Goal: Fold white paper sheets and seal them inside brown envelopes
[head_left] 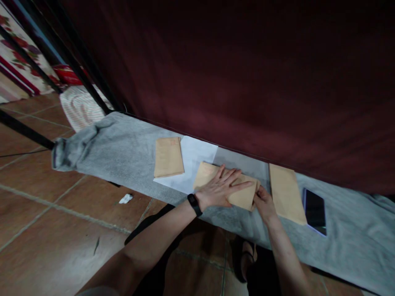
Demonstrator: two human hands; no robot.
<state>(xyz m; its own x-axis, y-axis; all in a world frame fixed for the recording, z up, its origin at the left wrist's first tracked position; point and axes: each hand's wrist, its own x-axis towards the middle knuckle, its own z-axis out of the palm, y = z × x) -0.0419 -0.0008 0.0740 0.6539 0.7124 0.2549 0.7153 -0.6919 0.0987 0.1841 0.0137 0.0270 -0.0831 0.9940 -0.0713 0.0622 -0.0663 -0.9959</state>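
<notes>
Brown envelope, one: placed mid-scene, flat, its left end overlapping a white sheet, its right end slightly raised.

Left hand, one: laid palm down across the envelope, fingers spread wide; a black wristband is worn.

Right hand, one: set at the envelope's right end, fingers drawn narrow, the edge apparently pinched; the exact grip cannot be told.

Paper packet, brown, faint red print: rested on the white sheet, to the left.

Brown sleeve, flat: placed right of the right hand.

Phone, dark screen, purple edge: laid just beside the sleeve, farther right.

Grey cloth: spread beneath all, backed on the far side by a dark red curtain.

Hazards, as judged: the raised end may be creased crookedly or torn if pulled while the rest is pinned; the envelope may be skewed if the white sheet slips on soft cloth; the sleeve may be pushed into the phone by the right forearm.
</notes>
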